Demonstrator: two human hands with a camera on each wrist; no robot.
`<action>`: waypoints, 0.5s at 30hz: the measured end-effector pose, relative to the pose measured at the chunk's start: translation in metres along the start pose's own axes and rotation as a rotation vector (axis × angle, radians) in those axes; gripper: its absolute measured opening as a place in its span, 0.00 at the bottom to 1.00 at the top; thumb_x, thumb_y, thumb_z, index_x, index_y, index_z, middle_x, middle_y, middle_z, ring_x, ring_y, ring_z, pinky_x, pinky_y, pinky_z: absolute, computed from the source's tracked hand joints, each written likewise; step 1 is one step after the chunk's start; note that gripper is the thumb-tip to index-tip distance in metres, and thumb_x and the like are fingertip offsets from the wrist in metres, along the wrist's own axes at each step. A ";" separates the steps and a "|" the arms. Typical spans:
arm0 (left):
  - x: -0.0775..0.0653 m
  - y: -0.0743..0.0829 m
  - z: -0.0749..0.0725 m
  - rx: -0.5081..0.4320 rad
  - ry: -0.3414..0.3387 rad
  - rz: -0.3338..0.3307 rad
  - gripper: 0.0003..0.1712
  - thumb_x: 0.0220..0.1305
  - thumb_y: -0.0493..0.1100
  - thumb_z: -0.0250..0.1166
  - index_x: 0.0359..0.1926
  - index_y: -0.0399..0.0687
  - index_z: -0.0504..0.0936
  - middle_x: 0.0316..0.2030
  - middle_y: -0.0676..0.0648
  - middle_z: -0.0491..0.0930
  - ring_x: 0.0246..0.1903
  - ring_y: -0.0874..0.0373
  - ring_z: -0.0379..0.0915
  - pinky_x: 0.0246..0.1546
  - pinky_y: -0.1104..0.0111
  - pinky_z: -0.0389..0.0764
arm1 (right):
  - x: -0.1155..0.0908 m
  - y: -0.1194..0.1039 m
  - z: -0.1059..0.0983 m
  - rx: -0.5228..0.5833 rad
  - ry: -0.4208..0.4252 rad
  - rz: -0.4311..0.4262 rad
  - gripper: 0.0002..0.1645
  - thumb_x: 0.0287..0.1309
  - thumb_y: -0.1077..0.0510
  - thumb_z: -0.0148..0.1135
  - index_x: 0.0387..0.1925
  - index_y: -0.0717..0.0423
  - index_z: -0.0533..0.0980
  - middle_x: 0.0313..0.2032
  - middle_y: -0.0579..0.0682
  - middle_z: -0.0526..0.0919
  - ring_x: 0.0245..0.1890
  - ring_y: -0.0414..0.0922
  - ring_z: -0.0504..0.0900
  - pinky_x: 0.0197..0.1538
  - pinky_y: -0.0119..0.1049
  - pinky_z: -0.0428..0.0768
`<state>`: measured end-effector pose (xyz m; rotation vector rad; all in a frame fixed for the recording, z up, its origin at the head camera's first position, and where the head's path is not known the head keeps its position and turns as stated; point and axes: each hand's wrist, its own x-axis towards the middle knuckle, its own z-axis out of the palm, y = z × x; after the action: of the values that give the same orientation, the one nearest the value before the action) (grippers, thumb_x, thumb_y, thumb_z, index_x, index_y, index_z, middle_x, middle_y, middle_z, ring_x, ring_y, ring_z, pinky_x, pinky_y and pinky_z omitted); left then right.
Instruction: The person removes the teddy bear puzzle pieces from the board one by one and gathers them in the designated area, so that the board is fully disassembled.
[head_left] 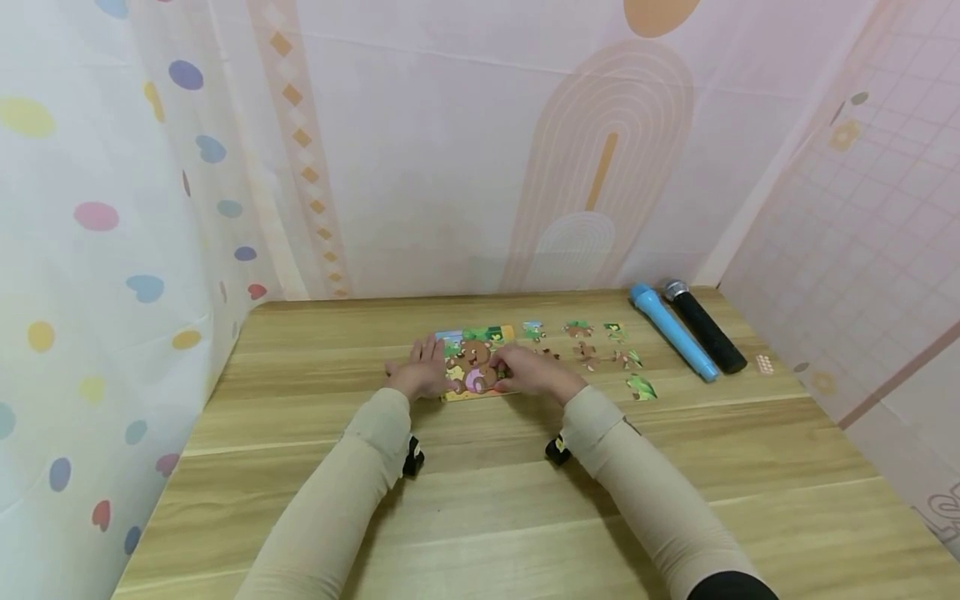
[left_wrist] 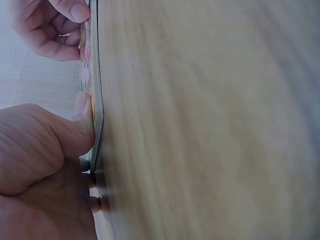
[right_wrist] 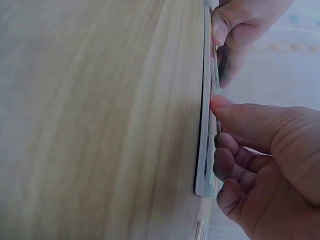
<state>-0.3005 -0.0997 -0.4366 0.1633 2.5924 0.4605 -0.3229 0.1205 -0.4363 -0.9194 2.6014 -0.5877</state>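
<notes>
A jigsaw puzzle board [head_left: 472,397] with a brown bear picture lies on the wooden table. My left hand [head_left: 422,373] rests at the board's left side, fingers spread and straight; in the left wrist view its thumb [left_wrist: 82,131] touches the board's near edge. Over the right part of the picture, my right hand [head_left: 531,372] pinches a thin puzzle piece [right_wrist: 218,131] between thumb and curled fingers. This piece is seen edge-on, low against the board, and its picture is hidden.
Several loose puzzle pieces [head_left: 585,352] lie to the right of the board, one green piece [head_left: 641,387] nearest me. Farther right are a blue microphone [head_left: 673,332] and a black microphone [head_left: 705,327], with a small dotted card [head_left: 764,364] beside them. Patterned curtain walls enclose the table.
</notes>
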 end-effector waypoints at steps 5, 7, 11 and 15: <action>0.001 0.000 0.001 -0.007 0.006 0.003 0.52 0.77 0.56 0.54 0.80 0.40 0.29 0.79 0.41 0.21 0.78 0.43 0.18 0.65 0.26 0.29 | -0.001 -0.003 -0.001 0.012 0.000 0.016 0.21 0.65 0.61 0.69 0.56 0.65 0.75 0.43 0.51 0.78 0.42 0.44 0.75 0.47 0.38 0.77; 0.001 0.000 0.001 -0.009 0.007 -0.001 0.52 0.77 0.56 0.55 0.80 0.40 0.30 0.79 0.41 0.22 0.78 0.43 0.19 0.65 0.26 0.29 | -0.002 -0.003 -0.001 0.017 0.001 0.015 0.21 0.65 0.61 0.69 0.55 0.65 0.75 0.43 0.51 0.78 0.42 0.44 0.75 0.47 0.38 0.77; 0.012 -0.005 0.004 0.002 -0.001 -0.015 0.53 0.77 0.58 0.54 0.80 0.43 0.28 0.79 0.43 0.19 0.78 0.44 0.16 0.65 0.26 0.28 | -0.002 -0.003 -0.001 0.024 -0.003 0.015 0.21 0.65 0.61 0.68 0.57 0.64 0.75 0.43 0.50 0.78 0.41 0.43 0.75 0.46 0.38 0.76; 0.021 -0.010 0.009 0.014 0.002 -0.013 0.54 0.76 0.60 0.53 0.80 0.44 0.27 0.78 0.44 0.17 0.77 0.45 0.15 0.63 0.25 0.28 | -0.002 -0.003 -0.002 0.036 -0.011 0.001 0.18 0.66 0.62 0.67 0.55 0.64 0.78 0.38 0.49 0.78 0.36 0.42 0.73 0.39 0.36 0.73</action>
<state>-0.3149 -0.1025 -0.4567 0.1508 2.5981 0.4377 -0.3210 0.1201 -0.4332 -0.9072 2.5729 -0.6248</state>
